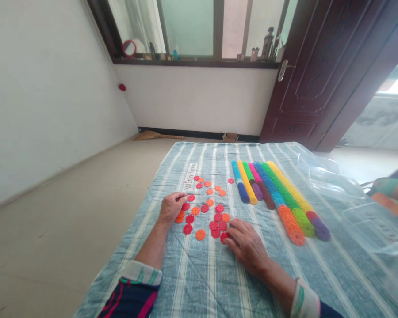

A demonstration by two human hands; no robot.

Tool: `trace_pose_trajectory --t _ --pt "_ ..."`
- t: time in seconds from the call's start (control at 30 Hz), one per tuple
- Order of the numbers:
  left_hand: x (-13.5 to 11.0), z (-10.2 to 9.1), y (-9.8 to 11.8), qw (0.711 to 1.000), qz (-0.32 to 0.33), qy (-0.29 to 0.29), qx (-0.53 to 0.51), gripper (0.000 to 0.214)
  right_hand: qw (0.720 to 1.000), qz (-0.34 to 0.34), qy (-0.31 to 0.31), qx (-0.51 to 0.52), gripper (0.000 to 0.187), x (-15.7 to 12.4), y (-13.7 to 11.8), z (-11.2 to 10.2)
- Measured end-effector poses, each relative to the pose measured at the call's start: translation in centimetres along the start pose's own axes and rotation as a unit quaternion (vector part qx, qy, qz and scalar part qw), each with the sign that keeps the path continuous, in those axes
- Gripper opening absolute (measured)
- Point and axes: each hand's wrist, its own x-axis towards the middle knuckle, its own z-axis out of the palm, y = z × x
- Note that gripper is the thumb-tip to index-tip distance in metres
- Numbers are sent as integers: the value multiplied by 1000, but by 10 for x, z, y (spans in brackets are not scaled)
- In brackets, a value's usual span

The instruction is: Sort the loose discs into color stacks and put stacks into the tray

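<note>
Many red and orange interlocking plastic discs with notched rims lie scattered on the striped cloth. My left hand (172,208) is at the left edge of the scatter, its thumb and fingers drawn together; whatever they may hold is hidden. Beside it are a red disc (185,206) and a few overlapping orange discs (179,217). On the other side, my right hand (247,245) has its thumb and fingertips around another red disc (224,238) lying on the cloth. A cluster of red discs (215,226) sits just left of those fingers.
Long rows of stacked coloured discs (278,194) lie to the right. Beyond them stand clear plastic containers (378,227). The striped cloth (199,282) covers the surface, with a far edge near the wall. A dark red door (318,66) is behind.
</note>
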Motion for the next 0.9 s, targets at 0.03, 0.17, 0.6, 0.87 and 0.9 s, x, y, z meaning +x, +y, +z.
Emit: trace_pose_trajectory --t 0.03,0.17,0.6,0.87,0.9 --pt "-1 0 1 1000 1 1 0 28 1000 0 3 3 6 0 0 0" --pt "-3 -2 2 1000 3 3 -1 28 1000 2 21 11 13 2 2 1" --pt "-2 -1 2 1000 3 2 11 27 994 55 84 35 19 18 25 16" --pt "-2 0 -3 1000 -4 -2 13 27 996 73 34 -30 12 38 17 15" --pt "-2 1 -3 1000 -4 -3 12 27 996 76 24 -38 10 39 16 14"
